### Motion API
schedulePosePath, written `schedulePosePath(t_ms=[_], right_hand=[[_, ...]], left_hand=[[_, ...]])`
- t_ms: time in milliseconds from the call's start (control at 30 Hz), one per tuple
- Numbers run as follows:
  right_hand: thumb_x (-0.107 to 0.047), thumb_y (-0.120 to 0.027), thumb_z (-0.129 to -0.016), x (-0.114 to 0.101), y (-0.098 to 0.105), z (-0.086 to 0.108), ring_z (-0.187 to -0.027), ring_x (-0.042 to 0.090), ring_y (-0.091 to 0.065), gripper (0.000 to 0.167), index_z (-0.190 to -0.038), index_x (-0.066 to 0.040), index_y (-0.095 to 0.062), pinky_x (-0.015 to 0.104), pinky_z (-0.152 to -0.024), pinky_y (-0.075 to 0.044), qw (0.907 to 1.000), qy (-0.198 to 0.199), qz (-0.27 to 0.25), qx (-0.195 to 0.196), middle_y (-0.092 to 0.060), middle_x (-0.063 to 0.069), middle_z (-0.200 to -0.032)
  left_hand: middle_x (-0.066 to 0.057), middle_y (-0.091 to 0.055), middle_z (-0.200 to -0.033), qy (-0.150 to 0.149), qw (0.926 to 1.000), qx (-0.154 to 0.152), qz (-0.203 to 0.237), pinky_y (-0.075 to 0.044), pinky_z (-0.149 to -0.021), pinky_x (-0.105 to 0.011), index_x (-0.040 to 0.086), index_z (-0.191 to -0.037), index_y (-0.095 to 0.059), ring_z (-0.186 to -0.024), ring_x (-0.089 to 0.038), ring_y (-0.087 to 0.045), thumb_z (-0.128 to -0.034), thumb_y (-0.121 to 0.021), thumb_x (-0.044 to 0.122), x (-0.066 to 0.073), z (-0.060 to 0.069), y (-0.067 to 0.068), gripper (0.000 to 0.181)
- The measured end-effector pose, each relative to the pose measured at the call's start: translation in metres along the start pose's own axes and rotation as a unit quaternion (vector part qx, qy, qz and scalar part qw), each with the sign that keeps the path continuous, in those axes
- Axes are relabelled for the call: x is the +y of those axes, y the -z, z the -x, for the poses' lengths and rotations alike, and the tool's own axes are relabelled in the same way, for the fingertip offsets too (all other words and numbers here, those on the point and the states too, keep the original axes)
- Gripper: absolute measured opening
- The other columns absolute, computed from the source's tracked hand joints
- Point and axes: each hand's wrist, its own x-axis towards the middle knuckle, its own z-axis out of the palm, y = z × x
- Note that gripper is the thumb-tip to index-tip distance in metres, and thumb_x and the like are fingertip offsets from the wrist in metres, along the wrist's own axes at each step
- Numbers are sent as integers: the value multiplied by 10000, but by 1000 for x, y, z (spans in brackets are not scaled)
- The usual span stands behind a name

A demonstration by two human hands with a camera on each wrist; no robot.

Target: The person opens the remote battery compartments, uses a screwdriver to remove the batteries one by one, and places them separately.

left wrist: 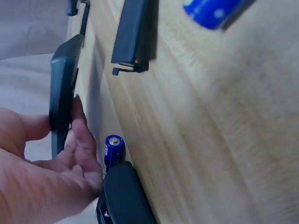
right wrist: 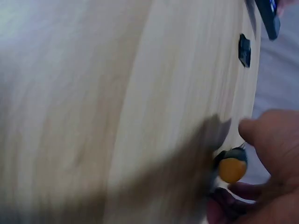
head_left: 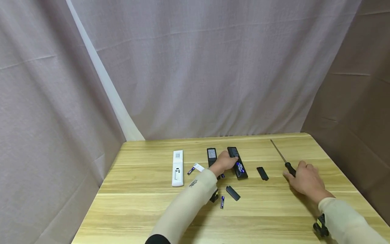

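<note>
My left hand [head_left: 224,161] grips a black remote control [head_left: 234,154], its thumb and fingers on opposite sides in the left wrist view. Blue batteries [head_left: 240,167] show in its open compartment. Partly behind that hand lies a second black remote [head_left: 211,155], with a blue battery [head_left: 222,176] beside it. On the right, my right hand [head_left: 307,179] is around the black handle of a screwdriver [head_left: 278,151]. The right wrist view shows the handle's orange end [right wrist: 232,170] between thumb and fingers, with a gap at the thumb.
A white remote [head_left: 177,173] lies at left with its compartment uncovered. Near it are a battery [head_left: 191,171] and a small white piece [head_left: 199,167]. Black covers lie at the front [head_left: 233,193] and right [head_left: 262,173]. Another battery [head_left: 222,202] lies nearest the front.
</note>
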Motion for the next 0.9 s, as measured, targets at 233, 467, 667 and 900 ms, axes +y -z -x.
schedulePosePath(t_ms=[233, 467, 667, 900], right_hand=[[-523, -598, -1061, 4, 2, -15, -967, 636, -581, 963, -1335, 346, -288, 686, -791, -537, 9976, 177, 100, -655, -464, 531, -1143], [-656, -559, -1035, 6, 3, -26, -921, 591, -599, 1064, -1338, 317, -255, 655, -768, -551, 9942, 135, 151, -1056, -436, 527, -1166], [-590, -499, -1087, 10, 5, -33, -991, 633, -591, 949, -1313, 302, -268, 684, -815, -548, 9919, 225, 186, -1233, -441, 527, -1172], [-291, -478, -1128, 18, 11, -32, -1049, 647, -589, 572, -1218, 267, -392, 661, -834, -554, 9906, 261, -27, -1342, -514, 473, -1119]], left_hand=[[-9, -572, -742, -303, 9916, -369, 1201, -591, -608, -341, 151, -775, -444, -591, -157, -549, -1115, -581, 283, -10, 17, 16, 390], [-208, -749, -1062, -468, 9708, -693, 2249, -704, -675, -394, 68, -1192, -444, -726, -205, -756, -1142, -501, 223, -23, 41, 36, 173], [-283, -753, -1102, -722, 9516, -892, 2851, -705, -634, -414, 62, -1278, -334, -804, -395, -809, -1168, -416, 223, -32, 65, 53, 212], [-295, -742, -1118, -689, 9268, -803, 3603, -686, -559, -430, 99, -1343, -269, -745, -346, -792, -1172, -388, 262, -39, 89, 60, 265]])
